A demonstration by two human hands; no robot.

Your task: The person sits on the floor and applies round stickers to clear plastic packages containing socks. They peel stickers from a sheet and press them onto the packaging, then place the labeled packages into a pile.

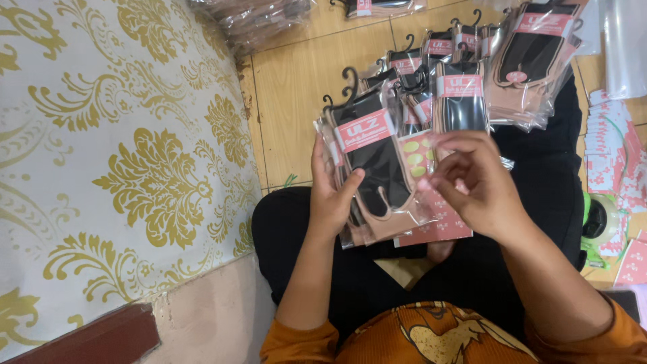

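Floor (303, 87): pale wood-look tiles with dark seams; the person sits on it, legs in black cloth.
Wall (121, 155): to the person's left, white paper with a glossy gold leaf-and-scroll pattern; its lower edge is scuffed bare, with a dark red strip at the bottom corner.
Left hand (330, 195): closed round a fanned stack of sock packs (374, 168), thumb across the front, fingers behind.
Sock packs: held just above the lap, between the 2 hands; each is a flat clear plastic sleeve, crinkled and shiny, with black and beige socks inside, a pink paper band near the top and a black plastic hook.
Right hand (475, 182): fingers curled and pinched on the edge of a clear sleeve that holds a pink card (431, 216) printed with small pale flowers; the card lies just behind the stack.
Pile (472, 74): more of the same packs, overlapping in a loose row on the floor ahead of the knees, hooks pointing away.
Cards (610, 155): stacks of pink and white paper cards on the floor to the person's right.
Tape (596, 222): a green dispenser with a clear roll, beside the right knee.
Sleeves: orange knit, pushed up to the elbows.
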